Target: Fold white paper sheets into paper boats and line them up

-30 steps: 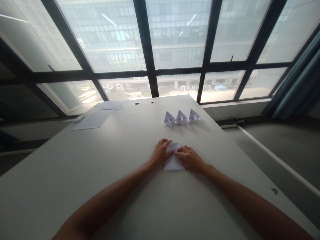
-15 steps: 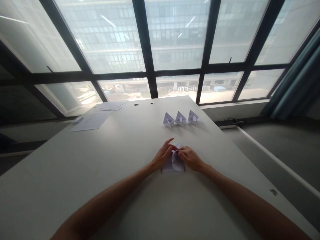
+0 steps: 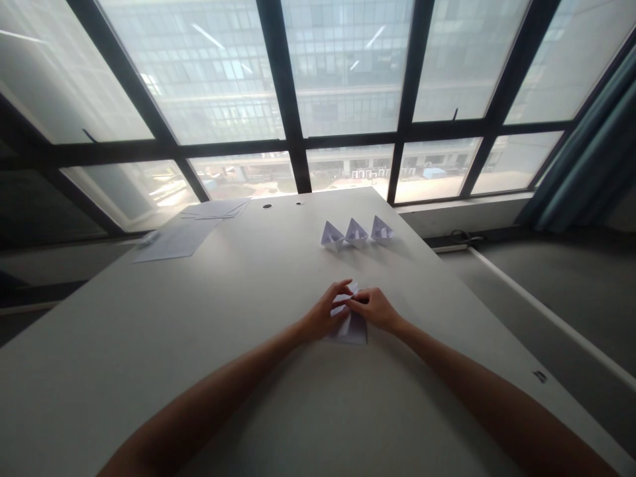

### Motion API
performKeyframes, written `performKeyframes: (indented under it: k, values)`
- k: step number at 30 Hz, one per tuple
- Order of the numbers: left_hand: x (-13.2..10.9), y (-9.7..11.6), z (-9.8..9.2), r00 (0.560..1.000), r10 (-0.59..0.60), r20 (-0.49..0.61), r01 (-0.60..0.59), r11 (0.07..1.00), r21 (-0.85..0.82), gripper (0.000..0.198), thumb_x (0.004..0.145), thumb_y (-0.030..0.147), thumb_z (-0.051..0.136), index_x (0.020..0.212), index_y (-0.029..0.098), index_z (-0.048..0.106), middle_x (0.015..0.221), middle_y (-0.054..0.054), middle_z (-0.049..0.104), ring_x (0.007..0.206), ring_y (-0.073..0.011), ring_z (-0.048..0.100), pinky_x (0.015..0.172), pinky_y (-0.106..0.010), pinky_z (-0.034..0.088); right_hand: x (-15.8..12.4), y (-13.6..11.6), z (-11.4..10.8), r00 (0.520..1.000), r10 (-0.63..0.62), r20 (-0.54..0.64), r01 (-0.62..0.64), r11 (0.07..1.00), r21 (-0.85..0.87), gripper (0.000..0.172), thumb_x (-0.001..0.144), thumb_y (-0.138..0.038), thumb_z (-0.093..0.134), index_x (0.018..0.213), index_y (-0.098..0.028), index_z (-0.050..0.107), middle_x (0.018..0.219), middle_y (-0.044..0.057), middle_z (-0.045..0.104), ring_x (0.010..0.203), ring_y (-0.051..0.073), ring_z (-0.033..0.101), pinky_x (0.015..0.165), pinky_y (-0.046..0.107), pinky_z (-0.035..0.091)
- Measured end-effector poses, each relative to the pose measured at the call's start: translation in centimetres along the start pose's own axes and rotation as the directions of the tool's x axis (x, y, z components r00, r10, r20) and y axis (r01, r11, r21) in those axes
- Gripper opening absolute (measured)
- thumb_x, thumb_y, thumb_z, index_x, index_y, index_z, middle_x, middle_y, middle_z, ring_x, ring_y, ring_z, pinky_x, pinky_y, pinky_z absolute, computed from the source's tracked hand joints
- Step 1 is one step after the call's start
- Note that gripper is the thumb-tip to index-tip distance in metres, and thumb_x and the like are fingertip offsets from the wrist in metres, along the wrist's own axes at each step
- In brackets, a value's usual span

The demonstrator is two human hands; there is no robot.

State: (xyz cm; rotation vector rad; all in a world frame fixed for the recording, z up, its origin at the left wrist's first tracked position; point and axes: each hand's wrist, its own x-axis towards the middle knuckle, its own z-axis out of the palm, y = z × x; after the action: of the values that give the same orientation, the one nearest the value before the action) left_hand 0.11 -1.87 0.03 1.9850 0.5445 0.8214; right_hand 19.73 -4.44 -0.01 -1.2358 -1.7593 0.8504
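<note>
Pinching one folded sheet (image 3: 354, 329) before three paper boats (image 3: 356, 233).

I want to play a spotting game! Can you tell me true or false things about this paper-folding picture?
1. Three paper boats stand in a row on the table. True.
2. Both the left hand and the right hand touch the paper. True.
3. The flat sheets lie at the table's near right. False: they lie far left, near the window.
4. The paper boats are bright red. False: they are white.
</note>
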Motion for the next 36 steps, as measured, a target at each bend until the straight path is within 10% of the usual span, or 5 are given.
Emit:
performKeyframes:
  k: [7,13,17,28,36]
  values:
    - [0.9,-0.7,-0.2,0.972,-0.123,-0.199,0.173,0.95,0.258,0.038,0.093,0.018,0.046,0.131,0.023,0.051,0.118,-0.008,0.055,0.111,-0.0199,0.057,0.09,-0.034,0.055,-0.1,-0.4,-1.1,0.992,0.128,-0.021,-0.117,0.951,0.286,0.022,0.073,-0.033,0.061,0.06,-0.016,0.06,0.057,-0.004,0.051,0.057,0.011,0.042,0.054,0.023,0.031]
    - [0.4,0.4,-1.5,0.96,-0.151,-0.237,0.277,0.653,0.705,0.022,0.09,0.019,0.05,0.104,0.022,0.067,0.106,-0.008,0.063,0.103,-0.0249,0.058,0.096,-0.042,0.047,-0.3,0.8,-2.6,0.959,0.276,-0.07,-0.201,0.828,0.523,0.023,0.071,-0.039,0.065,0.07,-0.016,0.061,0.062,-0.002,0.055,0.058,0.012,0.047,0.053,0.023,0.036]
    - [0.0,1.7,-1.7,0.967,-0.159,-0.198,0.251,0.489,0.835,0.023,0.093,0.028,0.05,0.108,0.021,0.066,0.112,-0.011,0.063,0.107,-0.0282,0.057,0.096,-0.045,0.045,0.3,1.6,-1.9,0.957,0.254,-0.141,-0.192,0.917,0.35,0.023,0.071,-0.037,0.064,0.064,-0.016,0.06,0.059,-0.003,0.052,0.056,0.011,0.044,0.05,0.023,0.033]
    - [-0.7,0.4,-0.1,0.968,-0.15,0.202,-0.074,0.597,0.799,0.063,0.099,0.053,0.039,0.153,0.022,0.03,0.159,-0.009,0.028,0.148,-0.0293,0.019,0.12,-0.05,0.015,-0.8,0.9,-0.2,0.943,-0.009,-0.332,-0.055,0.981,-0.184,0.057,0.078,-0.02,0.055,0.134,-0.015,0.05,0.113,0.013,0.064,0.098,0.023,0.062,0.088,0.038,0.052]
    - [0.1,-0.9,0.1,0.99,-0.136,0.043,0.066,0.706,0.705,0.048,0.098,0.023,0.036,0.145,0.019,0.044,0.153,-0.008,0.04,0.144,-0.0216,0.031,0.12,-0.041,0.024,-1.7,0.0,-0.1,0.964,-0.246,0.106,0.262,0.789,-0.556,0.045,0.092,-0.023,0.05,0.136,-0.017,0.055,0.15,0.013,0.043,0.141,0.026,0.034,0.117,0.047,0.027]
